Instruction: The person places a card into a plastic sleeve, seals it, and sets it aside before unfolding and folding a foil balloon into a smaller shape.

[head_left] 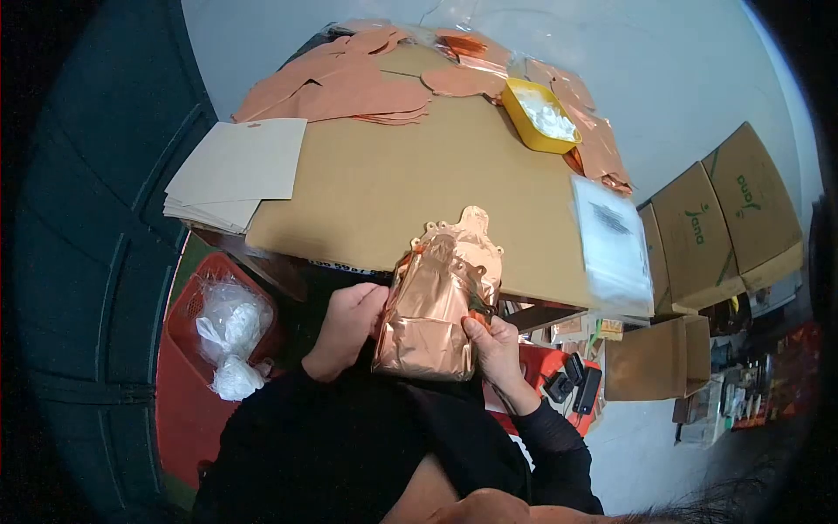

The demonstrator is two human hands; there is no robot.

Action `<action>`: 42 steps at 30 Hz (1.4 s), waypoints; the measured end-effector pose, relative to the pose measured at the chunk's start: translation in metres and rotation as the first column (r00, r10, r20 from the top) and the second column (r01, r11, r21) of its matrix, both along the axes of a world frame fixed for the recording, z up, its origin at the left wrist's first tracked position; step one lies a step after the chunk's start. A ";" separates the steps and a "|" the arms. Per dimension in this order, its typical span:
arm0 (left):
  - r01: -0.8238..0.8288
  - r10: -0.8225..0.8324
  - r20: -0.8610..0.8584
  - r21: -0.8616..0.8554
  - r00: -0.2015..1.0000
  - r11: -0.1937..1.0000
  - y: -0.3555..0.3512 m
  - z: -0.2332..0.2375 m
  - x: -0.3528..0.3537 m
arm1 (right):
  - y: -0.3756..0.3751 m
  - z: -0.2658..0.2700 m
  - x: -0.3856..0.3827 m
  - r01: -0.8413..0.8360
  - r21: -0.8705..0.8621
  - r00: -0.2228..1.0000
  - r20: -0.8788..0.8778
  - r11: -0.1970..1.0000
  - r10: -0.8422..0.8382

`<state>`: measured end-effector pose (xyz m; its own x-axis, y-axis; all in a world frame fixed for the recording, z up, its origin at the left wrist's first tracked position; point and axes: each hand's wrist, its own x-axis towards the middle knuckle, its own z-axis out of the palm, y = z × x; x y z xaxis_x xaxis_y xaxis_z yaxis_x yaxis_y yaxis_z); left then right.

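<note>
A shiny copper-coloured foil piece, with a rounded top and small holed tabs along its edge, is held upright in front of the body at the table's front edge. My right hand grips its lower right side, thumb on the front. At its left side is my left hand, fingers curled and partly hidden behind the foil's edge; what they hold there cannot be made out. Something dark and orange shows beside my right thumb, too small to tell.
On the cardboard-topped table lie white cards, copper-coloured cutouts, a yellow tub with white material and clear plastic sleeves. A red basket with plastic bags stands left, cardboard boxes right.
</note>
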<state>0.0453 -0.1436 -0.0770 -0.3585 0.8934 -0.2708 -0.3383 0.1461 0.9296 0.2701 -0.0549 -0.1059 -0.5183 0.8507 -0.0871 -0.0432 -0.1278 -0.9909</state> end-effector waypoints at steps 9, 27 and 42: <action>0.001 0.017 -0.199 0.092 0.980 0.996 0.011 -0.022 -0.002 | 0.004 -0.021 0.003 -0.029 -0.041 1.000 -0.008 0.999 0.029; 0.071 -0.070 -0.021 0.056 0.997 0.996 0.004 -0.021 0.001 | 0.004 -0.012 0.000 -0.046 -0.103 0.998 -0.055 0.994 0.040; 0.047 -0.041 -0.092 0.062 0.995 0.997 0.004 -0.012 0.000 | 0.009 -0.022 0.005 -0.080 -0.194 0.992 -0.110 0.978 0.060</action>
